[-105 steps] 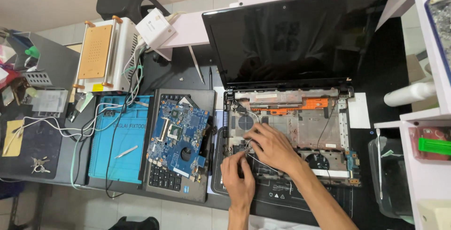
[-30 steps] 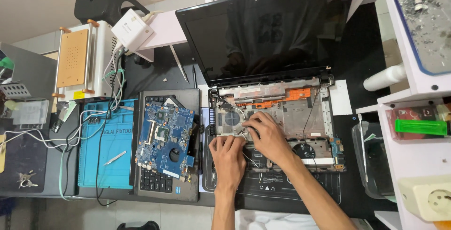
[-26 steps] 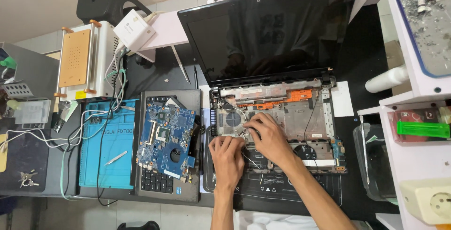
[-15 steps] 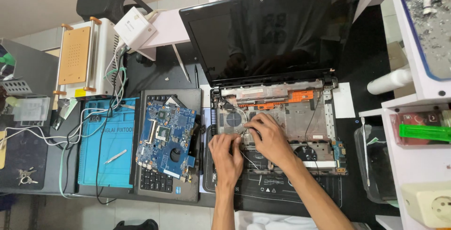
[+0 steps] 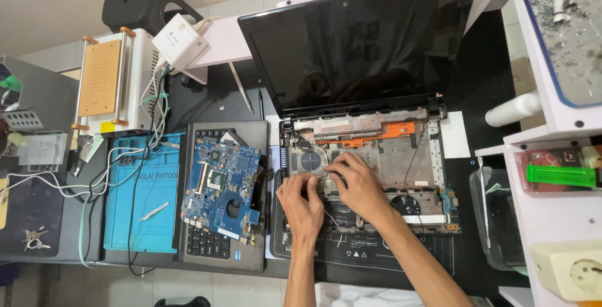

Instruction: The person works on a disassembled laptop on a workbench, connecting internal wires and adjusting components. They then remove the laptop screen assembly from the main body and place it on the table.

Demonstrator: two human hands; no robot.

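An opened laptop base [image 5: 414, 156] lies in front of me with its keyboard removed, and its dark screen [image 5: 364, 50] stands upright behind. Both my hands work inside the left half of the base, next to the round vent [image 5: 308, 159]. My right hand [image 5: 360, 188] has its fingertips pinched together on a thin pale cable [image 5: 318, 155] that curves down from the upper left. Just to its left, my left hand [image 5: 304, 201] has bent fingers whose tips touch the chassis. Whether it grips anything is hidden.
A blue motherboard [image 5: 222, 185] rests on the removed keyboard panel [image 5: 216, 247], left of the laptop. Further left is a blue work mat [image 5: 135, 219] with tweezers [image 5: 153, 211] and loose wires, and behind it a white machine with an orange plate [image 5: 103, 81]. White shelves [image 5: 552, 219] stand at the right.
My left hand moved up from the palm rest to beside the right hand. Over the last second both hands have stayed at the same spot, and only the view has shifted a little.
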